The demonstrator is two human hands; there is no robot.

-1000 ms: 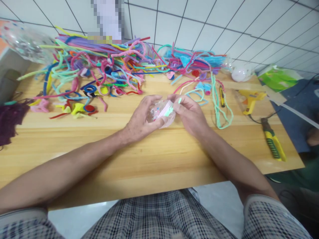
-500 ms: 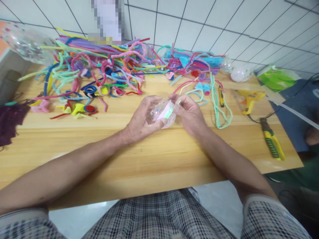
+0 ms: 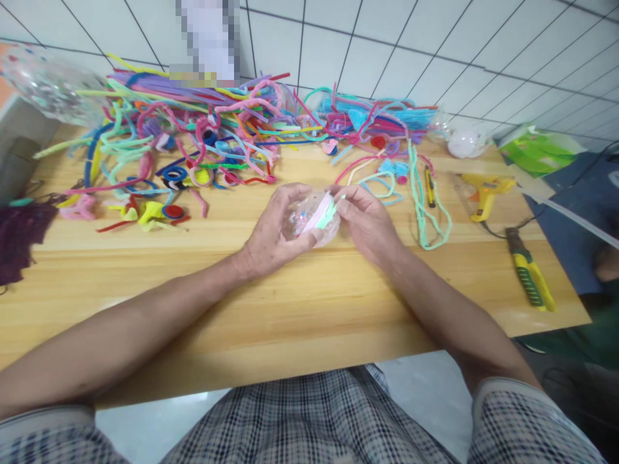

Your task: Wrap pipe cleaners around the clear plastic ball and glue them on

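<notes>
Head view, wooden table (image 3: 271, 316) below clear ball (image 3: 297, 222). Got left hand (image 3: 269, 227) clasped round ball's left side, right hand (image 3: 370, 222) pinched onto green strip (image 3: 327, 218) at ball's right edge. Have it slanted near-left to far-right across ball, between grips, beside pink strip (image 3: 316, 213) btw.

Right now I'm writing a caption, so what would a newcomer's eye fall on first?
Probably the tangle of bright pipe cleaners along the far side of the table. Next, at the middle, the clear ball in the left hand, with the right hand at its green strip. Over to the right lie a yellow glue gun and, nearer the person, yellow-green pliers.
</notes>
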